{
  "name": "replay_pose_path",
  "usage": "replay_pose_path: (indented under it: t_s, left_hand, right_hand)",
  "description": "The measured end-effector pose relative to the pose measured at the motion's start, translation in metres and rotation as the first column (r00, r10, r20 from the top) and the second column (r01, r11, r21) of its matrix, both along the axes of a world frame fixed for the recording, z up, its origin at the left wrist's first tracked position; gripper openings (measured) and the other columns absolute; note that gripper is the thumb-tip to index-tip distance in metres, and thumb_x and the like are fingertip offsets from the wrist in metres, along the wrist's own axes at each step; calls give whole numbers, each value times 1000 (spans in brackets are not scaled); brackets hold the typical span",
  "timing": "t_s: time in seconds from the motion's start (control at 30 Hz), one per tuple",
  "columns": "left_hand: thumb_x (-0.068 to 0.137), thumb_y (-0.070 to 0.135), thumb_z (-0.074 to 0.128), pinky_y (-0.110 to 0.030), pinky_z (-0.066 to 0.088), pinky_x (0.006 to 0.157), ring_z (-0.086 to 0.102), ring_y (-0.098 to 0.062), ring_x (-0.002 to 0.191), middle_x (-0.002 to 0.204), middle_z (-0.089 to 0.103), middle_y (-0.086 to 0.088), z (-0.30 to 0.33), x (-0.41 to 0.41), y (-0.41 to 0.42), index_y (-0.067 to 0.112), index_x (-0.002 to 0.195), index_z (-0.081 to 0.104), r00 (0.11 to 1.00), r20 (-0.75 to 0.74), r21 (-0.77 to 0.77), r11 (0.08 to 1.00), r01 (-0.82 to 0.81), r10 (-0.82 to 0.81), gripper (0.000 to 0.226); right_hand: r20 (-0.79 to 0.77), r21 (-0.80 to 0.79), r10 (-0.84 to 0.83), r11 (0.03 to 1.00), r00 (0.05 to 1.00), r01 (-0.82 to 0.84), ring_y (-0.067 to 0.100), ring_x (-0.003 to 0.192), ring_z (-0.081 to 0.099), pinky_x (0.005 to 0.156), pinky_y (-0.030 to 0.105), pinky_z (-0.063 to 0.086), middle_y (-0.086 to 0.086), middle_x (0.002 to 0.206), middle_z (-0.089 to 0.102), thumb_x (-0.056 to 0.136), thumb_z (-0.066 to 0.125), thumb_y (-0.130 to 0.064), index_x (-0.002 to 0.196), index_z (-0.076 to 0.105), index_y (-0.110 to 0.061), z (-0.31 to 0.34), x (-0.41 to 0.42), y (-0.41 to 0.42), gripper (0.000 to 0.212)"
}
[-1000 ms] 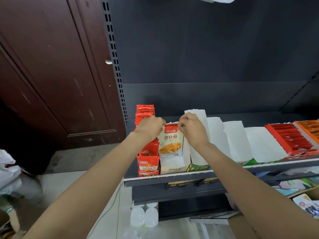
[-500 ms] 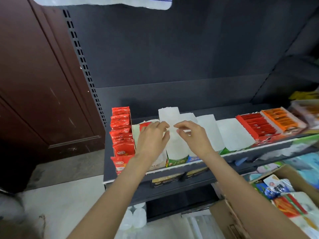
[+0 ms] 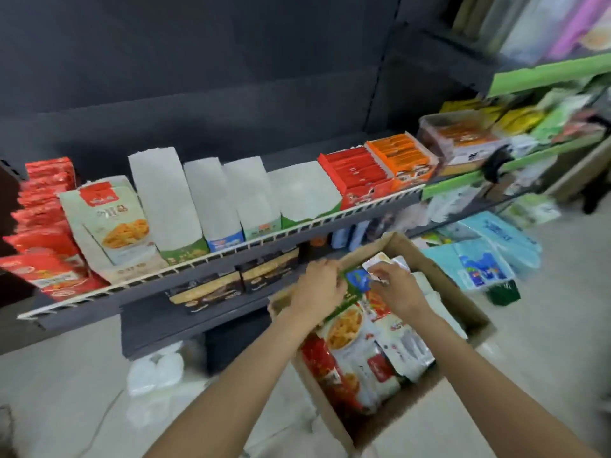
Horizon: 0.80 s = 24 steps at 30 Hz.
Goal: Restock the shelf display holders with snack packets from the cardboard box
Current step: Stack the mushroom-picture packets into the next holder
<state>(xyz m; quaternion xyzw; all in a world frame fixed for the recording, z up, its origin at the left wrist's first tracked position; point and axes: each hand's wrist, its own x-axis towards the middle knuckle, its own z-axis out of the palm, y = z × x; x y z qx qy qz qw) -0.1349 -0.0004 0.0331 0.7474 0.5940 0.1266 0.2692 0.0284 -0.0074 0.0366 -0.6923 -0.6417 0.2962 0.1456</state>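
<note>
In the cardboard box [image 3: 456,292] at lower right, a green snack packet [image 3: 353,283] is pinched by the left hand [image 3: 319,287] and right hand [image 3: 395,289]; neighbouring packets could be dragged out together.

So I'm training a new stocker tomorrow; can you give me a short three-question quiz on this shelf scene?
1. True or false: both hands are inside the cardboard box.
2. Which end of the shelf holds the red packet holder: A) the left end, B) the right end?
3. Fill in: the left hand grips a ____-edged packet.

Key: 1 true; 2 A; 3 green. The right hand pinches a small white packet. Four white holders between the packet-filled holders show no packets.
</note>
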Motion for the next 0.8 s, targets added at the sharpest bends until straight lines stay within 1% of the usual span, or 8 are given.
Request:
replay_pose_path:
  t_s: [0.17,0.23,0.3,0.4,0.47,0.63,0.73,0.8]
  left_hand:
    - [88,37,60,-39,26,113,23,-30,140,154,23,-13,-51,84,-17,13,148,24,985,-106,-350,932,92,-137,74]
    - [87,37,62,-39,15,118,5,-28,146,160,2,-7,-58,97,-27,18,152,7,983,-130,-389,919,70,-130,87]
    - [86,37,64,-39,10,119,-1,-24,147,160,-5,-3,-60,102,-37,21,152,1,979,-170,-374,926,44,-115,93]
    - [85,35,67,-44,13,118,4,-21,147,160,-1,0,-58,106,-45,23,152,-1,963,-256,-328,945,-4,-85,96]
    - [85,34,67,-46,19,116,11,-21,146,159,7,-2,-56,106,-47,22,152,3,961,-277,-292,953,-76,-8,93]
    - [86,32,66,-42,37,106,40,-28,130,147,38,-9,-52,110,-41,16,148,20,971,-130,-267,936,-230,201,79]
    - [89,22,63,-34,41,98,49,-26,120,134,51,-10,-49,115,-42,12,138,38,929,62,-203,916,-347,365,57]
    - [91,16,59,-32,38,99,47,-24,120,131,50,-9,-46,119,-44,11,134,43,902,89,-103,905,-414,423,46]
  right_hand:
    - [-25,-264,35,964,999,-40,28,121,51,103,41,39,12,134,52,88,65,-24,133,48,-14,-40,98,-7,50]
    - [-61,-331,136,932,989,-148,19,130,39,110,42,32,2,139,43,81,73,-26,138,41,-19,-52,122,-10,66]
    - [77,-362,306,896,949,-259,16,135,27,113,38,27,0,141,33,75,78,-28,141,33,-27,-53,133,-12,80]
    - [331,-298,368,914,869,-274,26,128,33,105,43,36,8,134,36,69,80,-40,138,36,-28,-54,137,-8,83]
    - [369,-280,375,917,850,-283,28,121,41,99,40,41,10,128,46,65,80,-47,129,45,-21,-56,138,-4,78]
    - [160,-274,237,943,958,-187,23,90,58,64,24,42,9,115,64,69,82,-35,120,57,-8,-47,146,4,63]
    - [109,-171,108,981,988,-89,29,100,61,74,30,42,11,108,67,74,78,-30,109,63,-10,-38,156,7,43]
    - [-31,-79,-57,995,998,55,31,97,62,75,33,44,13,100,67,79,74,-23,103,66,-7,-28,161,6,30]
